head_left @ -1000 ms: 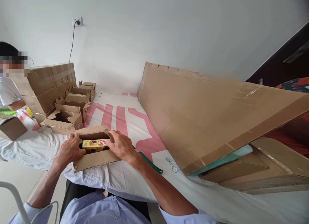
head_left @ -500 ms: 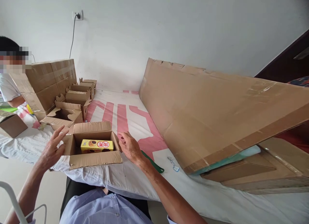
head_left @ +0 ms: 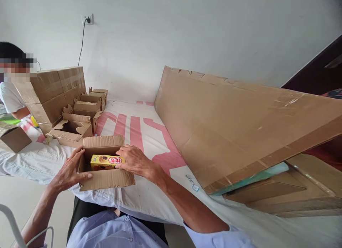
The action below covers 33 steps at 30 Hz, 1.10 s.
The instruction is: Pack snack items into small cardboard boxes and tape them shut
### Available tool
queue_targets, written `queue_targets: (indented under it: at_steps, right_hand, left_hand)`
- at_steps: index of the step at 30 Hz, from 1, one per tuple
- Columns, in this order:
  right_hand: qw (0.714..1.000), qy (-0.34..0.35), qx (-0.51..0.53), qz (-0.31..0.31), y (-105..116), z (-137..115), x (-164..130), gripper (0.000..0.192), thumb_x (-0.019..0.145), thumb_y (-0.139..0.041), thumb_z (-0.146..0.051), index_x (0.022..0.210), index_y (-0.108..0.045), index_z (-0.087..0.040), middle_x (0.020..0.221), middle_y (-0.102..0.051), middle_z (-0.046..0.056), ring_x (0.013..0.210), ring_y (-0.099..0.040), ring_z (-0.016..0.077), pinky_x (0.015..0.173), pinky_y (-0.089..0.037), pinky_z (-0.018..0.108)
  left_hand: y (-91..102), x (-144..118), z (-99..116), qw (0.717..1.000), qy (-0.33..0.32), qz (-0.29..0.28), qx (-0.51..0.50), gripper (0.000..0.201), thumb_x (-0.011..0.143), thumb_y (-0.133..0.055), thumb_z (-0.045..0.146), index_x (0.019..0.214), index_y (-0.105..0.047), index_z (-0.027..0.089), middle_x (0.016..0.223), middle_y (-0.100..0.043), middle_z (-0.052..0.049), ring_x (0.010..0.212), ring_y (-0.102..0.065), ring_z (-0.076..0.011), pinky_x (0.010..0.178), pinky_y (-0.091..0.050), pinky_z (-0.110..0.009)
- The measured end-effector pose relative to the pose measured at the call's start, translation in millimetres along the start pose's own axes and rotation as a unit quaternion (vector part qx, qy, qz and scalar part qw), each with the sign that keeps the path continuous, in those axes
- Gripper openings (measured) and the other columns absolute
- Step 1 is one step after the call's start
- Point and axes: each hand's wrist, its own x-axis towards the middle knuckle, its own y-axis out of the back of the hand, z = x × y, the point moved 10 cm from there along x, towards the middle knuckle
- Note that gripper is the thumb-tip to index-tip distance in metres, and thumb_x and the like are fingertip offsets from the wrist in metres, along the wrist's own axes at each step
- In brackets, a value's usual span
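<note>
A small open cardboard box sits on the white cloth in front of me. Inside it lies a yellow snack packet with a red and white label. My left hand grips the box's left wall, thumb on the front flap. My right hand rests over the box's right side flap, fingers touching the packet's right end.
Several empty folded cardboard boxes and a stack of sealed cartons stand at the left. A person in a white shirt sits beyond them. A large cardboard sheet leans at the right. A wall socket has a cable plugged in.
Half a second ago both hands were off the box with its side flaps spread; now they have closed in on its left and right sides.
</note>
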Motion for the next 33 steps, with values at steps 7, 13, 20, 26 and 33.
queue_targets:
  at_steps: [7,13,20,26,33]
  right_hand:
    - [0.996,-0.032,-0.027,-0.082,-15,5,14,0.006,0.088,-0.077,-0.025,0.083,-0.076,-0.022,0.09,-0.077,0.009,0.097,-0.069,0.0298,0.087,-0.045,0.038]
    - [0.991,-0.052,0.116,-0.027,5,16,4,0.02,0.09,-0.072,-0.03,0.107,-0.076,-0.023,0.109,-0.08,0.006,0.095,-0.07,0.0232,0.081,-0.047,0.033]
    - [0.932,-0.055,0.355,0.045,27,36,0,0.035,0.092,-0.068,-0.04,0.12,-0.071,-0.019,0.115,-0.079,0.007,0.098,-0.073,0.0226,0.083,-0.056,0.033]
    - [0.902,-0.035,0.414,0.117,40,50,10,0.044,0.091,-0.073,-0.052,0.119,-0.075,-0.019,0.113,-0.081,0.008,0.103,-0.074,0.0259,0.092,-0.057,0.038]
    - [0.856,-0.042,0.496,0.139,39,57,21,0.045,0.086,-0.081,-0.055,0.116,-0.08,-0.022,0.113,-0.083,0.006,0.104,-0.075,0.0267,0.091,-0.057,0.038]
  left_hand:
    - [-3.0,1,1,1.0,-0.01,0.003,-0.015,0.105,0.084,-0.083,0.068,0.171,-0.042,0.026,0.182,-0.028,-0.02,0.167,-0.03,-0.0455,0.134,-0.029,-0.066]
    - [-4.2,7,3,1.0,0.005,-0.013,-0.027,0.114,0.078,-0.084,0.073,0.171,-0.041,0.023,0.176,-0.041,-0.022,0.163,-0.036,-0.0465,0.133,-0.03,-0.066]
    - [1.0,16,2,0.998,0.038,-0.018,-0.042,0.119,0.069,-0.09,0.072,0.166,-0.046,0.02,0.17,-0.049,-0.022,0.159,-0.041,-0.0483,0.132,-0.033,-0.065]
    - [11.2,26,8,0.993,0.025,0.002,-0.115,0.097,0.081,-0.084,0.071,0.16,-0.054,0.023,0.163,-0.059,-0.019,0.152,-0.052,-0.0468,0.128,-0.04,-0.062]
    - [20.5,37,0,0.97,0.051,0.058,-0.232,0.085,0.082,-0.083,0.074,0.147,-0.068,0.02,0.148,-0.073,-0.018,0.138,-0.066,-0.0431,0.121,-0.049,-0.059]
